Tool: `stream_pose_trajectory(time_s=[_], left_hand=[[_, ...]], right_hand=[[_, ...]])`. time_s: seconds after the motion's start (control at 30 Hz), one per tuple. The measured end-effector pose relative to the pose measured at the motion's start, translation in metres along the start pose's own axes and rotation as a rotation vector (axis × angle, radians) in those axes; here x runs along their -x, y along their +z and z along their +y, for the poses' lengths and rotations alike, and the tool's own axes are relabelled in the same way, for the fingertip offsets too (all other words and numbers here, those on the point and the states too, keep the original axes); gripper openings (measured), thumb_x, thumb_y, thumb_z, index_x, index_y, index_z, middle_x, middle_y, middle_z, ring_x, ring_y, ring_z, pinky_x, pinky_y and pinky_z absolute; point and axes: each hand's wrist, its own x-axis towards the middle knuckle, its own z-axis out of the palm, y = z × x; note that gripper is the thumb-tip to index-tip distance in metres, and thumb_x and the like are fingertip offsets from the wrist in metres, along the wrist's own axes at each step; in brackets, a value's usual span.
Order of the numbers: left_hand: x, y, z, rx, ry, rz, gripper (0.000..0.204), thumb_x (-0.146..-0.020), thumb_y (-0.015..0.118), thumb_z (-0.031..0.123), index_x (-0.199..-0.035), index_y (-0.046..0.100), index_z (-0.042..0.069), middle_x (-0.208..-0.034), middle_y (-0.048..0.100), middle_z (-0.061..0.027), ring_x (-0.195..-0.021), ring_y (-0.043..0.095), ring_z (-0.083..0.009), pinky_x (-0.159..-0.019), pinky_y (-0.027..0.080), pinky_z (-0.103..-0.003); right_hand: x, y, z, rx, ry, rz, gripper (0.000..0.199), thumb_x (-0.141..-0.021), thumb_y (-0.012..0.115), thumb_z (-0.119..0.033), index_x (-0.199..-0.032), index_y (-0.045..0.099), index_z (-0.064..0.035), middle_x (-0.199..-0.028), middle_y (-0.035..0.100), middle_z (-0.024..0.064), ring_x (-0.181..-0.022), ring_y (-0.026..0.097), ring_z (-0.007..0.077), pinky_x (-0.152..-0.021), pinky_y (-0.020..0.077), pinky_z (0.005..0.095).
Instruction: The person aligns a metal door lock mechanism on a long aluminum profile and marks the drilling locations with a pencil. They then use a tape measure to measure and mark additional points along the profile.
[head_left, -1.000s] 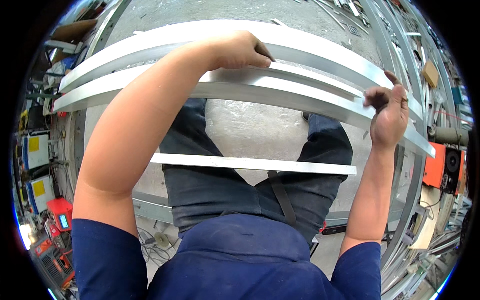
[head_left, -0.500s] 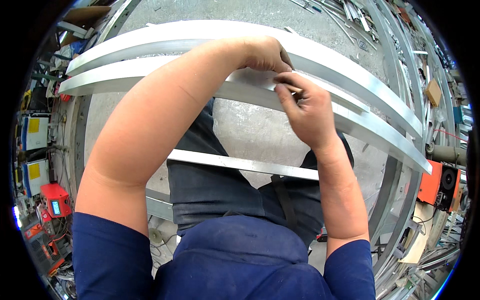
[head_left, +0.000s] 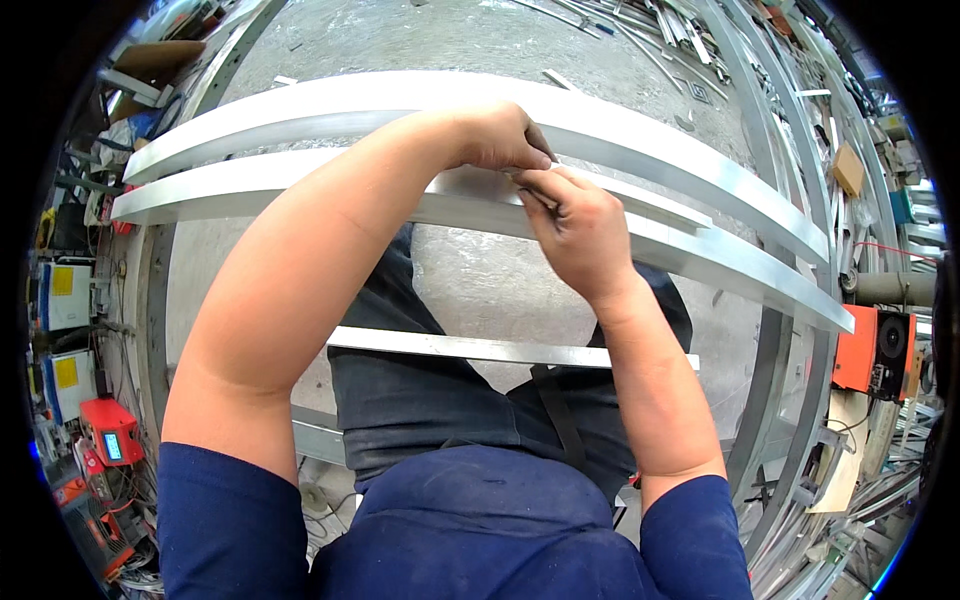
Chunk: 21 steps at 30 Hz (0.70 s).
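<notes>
Head view, looking down. We see two long pale aluminium bars crossing the frame from 9 to 3 o'clock, bowed by the lens: the far bar (head_left: 640, 130) and, nearer the person, the near bar (head_left: 300, 195), on which a shorter strip (head_left: 660, 205) lies.

Both hands meet just above centre, toward 12 o'clock. The left hand (head_left: 500, 140) is curled, knuckles up, fingers folded down onto the near bar's upper edge; we cannot tell whether they pinch anything, since the palm side is hidden. The right hand (head_left: 580, 230) lies at its 4 o'clock, touching it, fingers bent and closed around a small dark item (head_left: 535, 195) at the bar. That item is mostly covered by the fingers and too small for us to identify.

A third flat bar (head_left: 480, 348) runs across the person's thighs below centre; its left end passes behind the left forearm.

At 8 o'clock, red instrument boxes (head_left: 108, 432) sit in clutter; at 4 o'clock, an orange box (head_left: 870, 350). Both are blurred by the rim, and the outer corners are blacked out.
</notes>
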Motion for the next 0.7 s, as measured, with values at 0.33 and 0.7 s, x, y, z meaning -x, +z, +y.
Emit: stream_pose_trajectory(time_s=[0.33,0.7], left_hand=[[0.004,0.005,0.001,-0.034,-0.011,0.029,0.039,-0.098,0.074,0.028,-0.130,0.077,0.008,-0.130,0.074,-0.0194,-0.123,0.068,-0.0332,-0.114,0.046,-0.042],[0.004,0.008,-0.011,-0.041,0.039,0.103,0.041,-0.094,0.076,0.031,-0.124,0.079,0.004,-0.120,0.078,-0.0189,-0.110,0.074,-0.0307,-0.102,0.055,-0.040]], right_hand=[[0.082,-0.144,0.096,0.049,0.427,0.139,0.017,-0.102,0.071,-0.012,-0.111,0.078,0.0003,-0.096,0.078,0.0065,-0.089,0.071,0.0127,-0.079,0.0535,0.0270],[0.071,-0.154,0.104,0.273,0.248,0.217,0.033,-0.102,0.072,-0.017,-0.131,0.069,-0.0017,-0.118,0.078,0.0144,-0.116,0.072,0.0252,-0.103,0.0519,0.0344]])
